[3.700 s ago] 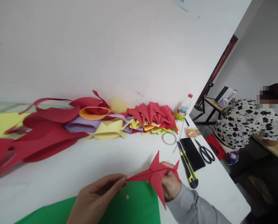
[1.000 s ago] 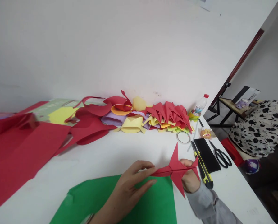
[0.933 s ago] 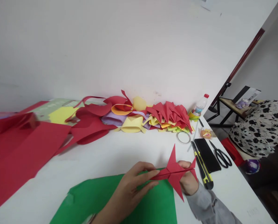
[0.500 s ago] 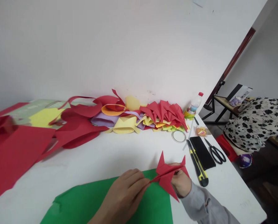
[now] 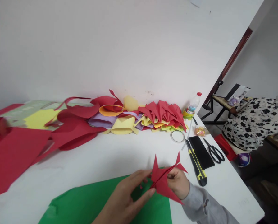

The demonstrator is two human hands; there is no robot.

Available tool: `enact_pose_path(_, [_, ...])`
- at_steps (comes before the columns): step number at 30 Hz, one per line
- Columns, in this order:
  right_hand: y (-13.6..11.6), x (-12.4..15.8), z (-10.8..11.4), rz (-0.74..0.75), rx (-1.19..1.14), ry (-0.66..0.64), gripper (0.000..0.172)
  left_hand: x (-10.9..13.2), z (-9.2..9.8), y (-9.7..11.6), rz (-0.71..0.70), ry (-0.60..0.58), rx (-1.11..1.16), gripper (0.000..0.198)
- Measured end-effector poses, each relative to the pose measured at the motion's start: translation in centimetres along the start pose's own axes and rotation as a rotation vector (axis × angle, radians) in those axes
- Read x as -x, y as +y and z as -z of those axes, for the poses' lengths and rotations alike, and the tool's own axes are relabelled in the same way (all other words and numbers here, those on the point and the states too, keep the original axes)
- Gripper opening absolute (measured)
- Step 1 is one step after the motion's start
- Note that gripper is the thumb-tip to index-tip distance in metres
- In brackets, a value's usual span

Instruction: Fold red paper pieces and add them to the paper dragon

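Observation:
A folded red paper figure (image 5: 163,180) with pointed wings is held between both hands just above a green paper sheet (image 5: 94,202) on the white table (image 5: 101,155). My right hand (image 5: 179,183), in a grey sleeve, grips its right side with fingers closed round the fold. Thumb and fingers of my left hand (image 5: 127,199) pinch the figure's left tip.
Red sheets (image 5: 15,149) lie at the left. A row of folded red, yellow and purple paper (image 5: 139,116) lines the wall. A tape ring (image 5: 178,136), utility knife (image 5: 196,161), black case (image 5: 201,152), scissors (image 5: 213,151) and bottle (image 5: 193,104) sit at the right. A person (image 5: 255,121) sits beyond the table edge.
The red figure has been drawn shorter and turned between the hands, its long left tip folded in; my left hand has closed in toward the right one. The view shifted slightly.

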State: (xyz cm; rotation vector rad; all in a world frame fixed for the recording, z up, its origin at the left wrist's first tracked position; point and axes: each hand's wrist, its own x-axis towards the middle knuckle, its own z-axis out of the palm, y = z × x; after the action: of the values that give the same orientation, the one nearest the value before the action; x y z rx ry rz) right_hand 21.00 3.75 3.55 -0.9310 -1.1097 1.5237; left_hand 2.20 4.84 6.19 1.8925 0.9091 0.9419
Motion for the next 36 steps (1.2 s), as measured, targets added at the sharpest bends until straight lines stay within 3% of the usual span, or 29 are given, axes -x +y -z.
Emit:
enact_pose_path(3, [-0.3, 0.0, -0.3, 0.003, -0.015, -0.032, 0.025, -0.2, -0.4, -0.7, 0.351, -0.078, 0.481, 0.048])
enact_pose_path(7, [-0.2, -0.1, -0.3, 0.015, -0.043, -0.013, 0.03, 0.2, -1.4, -1.7, 0.513, 0.083, 0.724, 0.058])
enact_pose_path(9, [-0.1, -0.2, -0.1, -0.006, -0.046, 0.0, 0.031, 0.4, -1.9, -1.7, 0.524, 0.133, 0.747, 0.062])
enact_pose_path(16, [-0.1, 0.1, -0.2, -0.01, -0.091, -0.051, 0.029, 0.5, -3.1, -0.9, 0.571, 0.149, 0.876, 0.071])
enact_pose_path(20, [0.4, 0.0, -0.1, -0.012, -0.105, -0.025, 0.03, 0.4, -3.4, -0.9, 0.544, 0.165, 0.955, 0.066])
enact_pose_path(25, [0.9, -0.5, 0.4, -0.002, -0.12, -0.017, 0.034, 0.5, -3.2, -0.2, 0.524, 0.154, 0.857, 0.044])
enact_pose_path(36, [2.6, -1.2, 1.6, 0.014, -0.162, 0.013, 0.037, 0.5, -2.0, 0.8, 0.452, 0.148, 0.629, 0.039])
